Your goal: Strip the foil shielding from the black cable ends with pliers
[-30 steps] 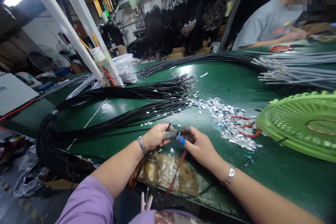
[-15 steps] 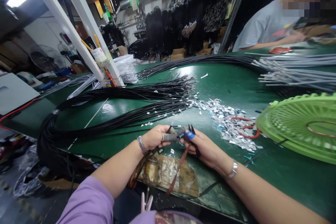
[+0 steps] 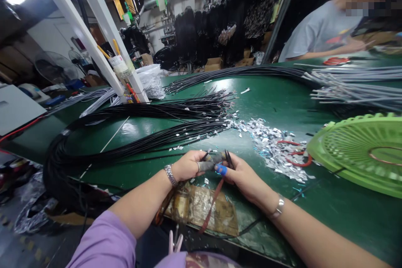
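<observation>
- Broadly, the green surface [image 3: 266,100] carries a black cable bundle [image 3: 147,144], looped over at left; probably heavy, springy and smooth, best taken with both hands around its middle.
- Left hand [image 3: 188,164]: fingers closed, pinching what looks like a single cable [image 3: 206,154] above the near edge; likely light and bendy, best held just behind its end.
- Right hand [image 3: 240,172]: fingers curled around a dark pronged tool [image 3: 228,159].
- Fine wires, hidden between fingertips if present, would likely be fragile.
</observation>
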Demonstrator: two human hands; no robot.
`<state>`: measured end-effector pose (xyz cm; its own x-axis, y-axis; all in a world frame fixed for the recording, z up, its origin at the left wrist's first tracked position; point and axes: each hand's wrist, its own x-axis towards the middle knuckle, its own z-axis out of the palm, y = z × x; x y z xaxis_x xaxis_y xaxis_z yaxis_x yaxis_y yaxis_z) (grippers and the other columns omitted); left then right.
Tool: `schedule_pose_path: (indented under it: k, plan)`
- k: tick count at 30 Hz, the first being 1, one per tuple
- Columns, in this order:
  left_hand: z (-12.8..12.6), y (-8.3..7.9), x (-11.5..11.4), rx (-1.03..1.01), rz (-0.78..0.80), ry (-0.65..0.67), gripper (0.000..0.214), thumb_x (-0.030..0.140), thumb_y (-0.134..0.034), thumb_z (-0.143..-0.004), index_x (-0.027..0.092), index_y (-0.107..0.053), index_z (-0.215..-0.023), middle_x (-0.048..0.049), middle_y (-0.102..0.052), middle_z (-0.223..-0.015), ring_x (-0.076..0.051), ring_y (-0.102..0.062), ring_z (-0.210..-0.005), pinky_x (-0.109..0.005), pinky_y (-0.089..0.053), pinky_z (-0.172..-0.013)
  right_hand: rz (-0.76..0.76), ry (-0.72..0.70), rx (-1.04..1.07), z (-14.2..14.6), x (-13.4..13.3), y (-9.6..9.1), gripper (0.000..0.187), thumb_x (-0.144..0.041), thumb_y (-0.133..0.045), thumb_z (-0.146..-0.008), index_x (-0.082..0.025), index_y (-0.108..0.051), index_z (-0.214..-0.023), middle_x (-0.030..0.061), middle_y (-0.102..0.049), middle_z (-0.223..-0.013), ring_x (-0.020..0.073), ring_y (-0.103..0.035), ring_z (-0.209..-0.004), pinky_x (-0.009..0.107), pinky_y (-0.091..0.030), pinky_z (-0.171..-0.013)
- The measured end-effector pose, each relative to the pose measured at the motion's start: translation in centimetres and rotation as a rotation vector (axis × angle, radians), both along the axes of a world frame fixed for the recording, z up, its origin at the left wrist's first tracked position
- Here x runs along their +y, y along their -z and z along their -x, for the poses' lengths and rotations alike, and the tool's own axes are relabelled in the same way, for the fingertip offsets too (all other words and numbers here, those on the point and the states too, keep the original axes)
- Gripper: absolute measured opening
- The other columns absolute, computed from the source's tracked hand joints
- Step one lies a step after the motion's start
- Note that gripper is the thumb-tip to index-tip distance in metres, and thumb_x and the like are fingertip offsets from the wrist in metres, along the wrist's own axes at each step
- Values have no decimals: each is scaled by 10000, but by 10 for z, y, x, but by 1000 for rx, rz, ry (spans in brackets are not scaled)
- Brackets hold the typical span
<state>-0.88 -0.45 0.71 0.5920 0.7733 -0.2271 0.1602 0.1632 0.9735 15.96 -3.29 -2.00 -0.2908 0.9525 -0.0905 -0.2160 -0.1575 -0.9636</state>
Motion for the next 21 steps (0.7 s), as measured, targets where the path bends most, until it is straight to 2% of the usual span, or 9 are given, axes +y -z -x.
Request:
schedule_pose_path:
  k: [2, 6, 14, 21]
  plan:
    - [-1, -1, 0, 3, 4, -8, 541, 616, -734, -568, 151, -470, -647, 95, -376, -407, -15, -261, -345, -178, -163, -352, 0, 5, -2, 0, 0, 0, 473, -515, -815, -568, -186, -546, -776, -65, -464, -572, 58, -282, -459, 205, -177, -402]
    - [-1, -2, 0, 25, 27, -20, 566, 650, -719, -563, 151, -480, -682, 94, -389, -414, -19, -260, -348, -179, -166, -354, 90, -3, 96, -1, 1, 0, 478, -603, -738, -631, -183, -536, -737, -44, -500, -576, 45, -275, -423, 197, -173, -384]
    - [0, -2, 0, 17, 47, -26, 591, 661, -738, -521, 158, -474, -687, 102, -375, -401, -21, -246, -342, -182, -162, -349, 105, 4, 113, -1, 1, -1, 497, -578, -792, -582, -182, -554, -768, -34, -533, -583, 43, -295, -414, 188, -175, -374]
    - [-1, -2, 0, 2, 26, -17, 589, 666, -728, -534, 152, -475, -672, 97, -371, -415, -18, -254, -352, -182, -161, -355, 132, -2, 135, -1, 1, 0, 466, -565, -778, -609, -182, -544, -731, -38, -526, -577, 37, -293, -414, 173, -185, -375]
